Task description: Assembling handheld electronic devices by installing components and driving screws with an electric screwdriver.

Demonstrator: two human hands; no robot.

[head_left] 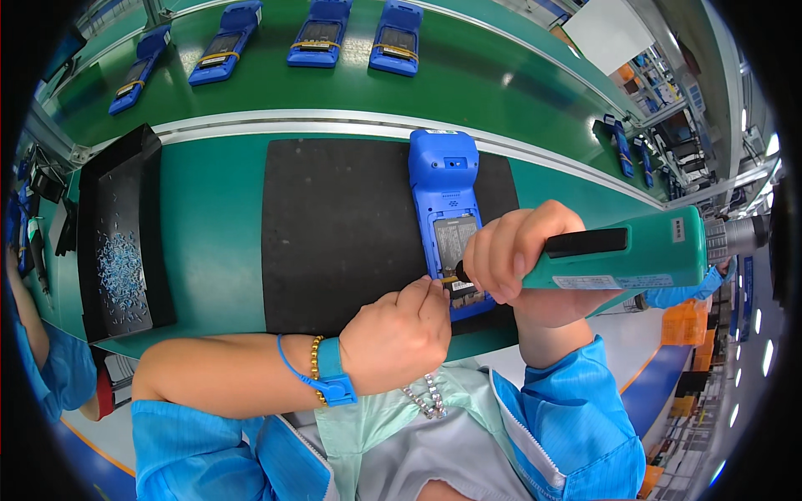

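A blue handheld terminal lies back side up, its battery showing and a yellow band across its lower part. My right hand is wrapped round a green electric screwdriver, held sideways with its dark tip pointing left over the terminal's lower part. My left hand is closed, its fingertips pinched together at the terminal's lower left edge, close to the screwdriver's tip. What those fingertips hold, if anything, is hidden. A blue wrist strap goes round my left wrist.
The terminal rests on a black mat on the green bench. To the left stands a black tray with many small screws. Beyond a metal rail, several more blue terminals lie on a green surface. Another person's arm shows at far left.
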